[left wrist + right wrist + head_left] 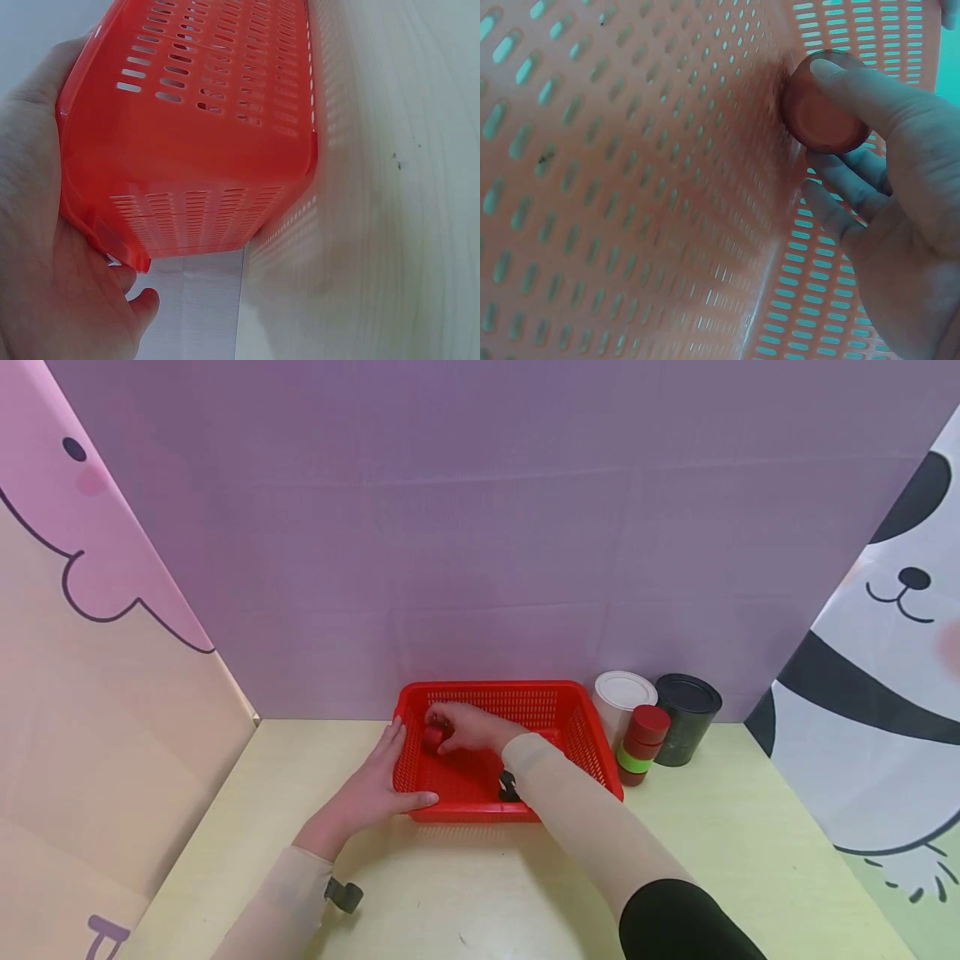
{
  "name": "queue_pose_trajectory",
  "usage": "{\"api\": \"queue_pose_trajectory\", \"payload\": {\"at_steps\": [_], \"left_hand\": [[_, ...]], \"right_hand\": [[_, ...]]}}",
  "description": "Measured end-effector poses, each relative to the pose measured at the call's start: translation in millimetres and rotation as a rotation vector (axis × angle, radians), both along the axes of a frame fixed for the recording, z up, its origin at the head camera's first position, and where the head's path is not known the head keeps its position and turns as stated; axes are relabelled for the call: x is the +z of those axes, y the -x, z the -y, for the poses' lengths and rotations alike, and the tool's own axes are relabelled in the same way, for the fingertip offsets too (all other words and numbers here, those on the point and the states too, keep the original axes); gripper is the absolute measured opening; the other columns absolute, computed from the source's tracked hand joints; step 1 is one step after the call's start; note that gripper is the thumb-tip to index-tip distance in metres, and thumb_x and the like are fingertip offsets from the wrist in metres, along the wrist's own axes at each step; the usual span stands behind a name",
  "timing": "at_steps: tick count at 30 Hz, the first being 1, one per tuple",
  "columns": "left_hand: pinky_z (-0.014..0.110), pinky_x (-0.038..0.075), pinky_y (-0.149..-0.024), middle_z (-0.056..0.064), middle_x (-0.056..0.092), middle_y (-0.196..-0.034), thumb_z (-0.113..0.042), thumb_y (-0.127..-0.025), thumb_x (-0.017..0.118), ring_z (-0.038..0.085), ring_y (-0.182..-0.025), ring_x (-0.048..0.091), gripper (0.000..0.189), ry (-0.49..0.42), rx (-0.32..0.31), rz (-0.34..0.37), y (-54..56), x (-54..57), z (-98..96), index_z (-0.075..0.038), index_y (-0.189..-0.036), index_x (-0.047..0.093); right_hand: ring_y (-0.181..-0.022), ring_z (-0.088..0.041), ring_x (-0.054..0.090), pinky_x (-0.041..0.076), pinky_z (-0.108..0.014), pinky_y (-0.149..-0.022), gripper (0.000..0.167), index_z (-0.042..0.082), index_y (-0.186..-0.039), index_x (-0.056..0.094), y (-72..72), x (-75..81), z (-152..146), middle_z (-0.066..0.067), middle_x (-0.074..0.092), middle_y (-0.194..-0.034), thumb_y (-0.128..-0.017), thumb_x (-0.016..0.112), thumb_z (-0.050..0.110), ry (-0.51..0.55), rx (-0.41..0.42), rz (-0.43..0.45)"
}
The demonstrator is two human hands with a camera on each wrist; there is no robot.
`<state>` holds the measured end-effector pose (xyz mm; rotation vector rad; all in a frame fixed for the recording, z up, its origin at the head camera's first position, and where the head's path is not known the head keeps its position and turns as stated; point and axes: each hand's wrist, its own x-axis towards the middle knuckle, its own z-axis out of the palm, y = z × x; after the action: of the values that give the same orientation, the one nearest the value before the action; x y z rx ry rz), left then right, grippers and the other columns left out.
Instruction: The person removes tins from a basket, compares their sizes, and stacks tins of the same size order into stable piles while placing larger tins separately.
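A red plastic basket (510, 811) with slotted walls sits on the table. My left hand (367, 789) holds its near left corner, the thumb over the front rim and the fingers along the left side. In the left wrist view the palm lies against the basket's rim (75, 105). Inside the basket, my right hand (476, 728) reaches to the left end and pinches a small red cylinder (433, 737) between thumb and fingers. In the right wrist view the round flat end of the red cylinder (825, 112) faces the camera, close to the slotted wall.
Just right of the basket stand a white lidded can (626, 691), a black lidded can (686, 718) and a stack of red and green round pieces (641, 747). The pale wooden table (450, 893) meets a purple backdrop (495, 568) behind the basket.
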<state>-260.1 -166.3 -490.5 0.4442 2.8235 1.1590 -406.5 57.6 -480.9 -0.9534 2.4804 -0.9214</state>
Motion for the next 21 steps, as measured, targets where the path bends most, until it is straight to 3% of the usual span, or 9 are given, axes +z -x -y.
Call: {"api": "queue_pose_trajectory", "payload": {"at_steps": [12,21], "left_hand": [[0.059,0.054,-0.113,0.001,0.000,-0.187,-0.059,-0.083,0.092,0.034,-0.170,0.013,0.134,0.006,-0.003,-0.010,-1.6,1.7,-0.8,-0.013,-0.179,0.010],[0.059,0.055,-0.112,0.003,0.000,-0.187,-0.058,-0.084,0.092,0.035,-0.170,0.013,0.133,0.000,0.001,-0.004,-1.7,1.5,-0.7,-0.012,-0.179,0.010]], "right_hand": [[-0.113,-0.022,0.066,0.064,-0.035,-0.100,0.058,0.012,-0.141,0.059,-3.3,2.5,-1.3,0.000,0.068,-0.123,-0.092,0.091,0.008,0.005,0.025,0.015],[-0.113,-0.020,0.066,0.063,-0.034,-0.100,0.060,0.015,-0.141,0.059,-1.3,1.2,-1.5,0.003,0.068,-0.122,-0.091,0.092,0.012,-0.023,0.004,-0.015]]}}
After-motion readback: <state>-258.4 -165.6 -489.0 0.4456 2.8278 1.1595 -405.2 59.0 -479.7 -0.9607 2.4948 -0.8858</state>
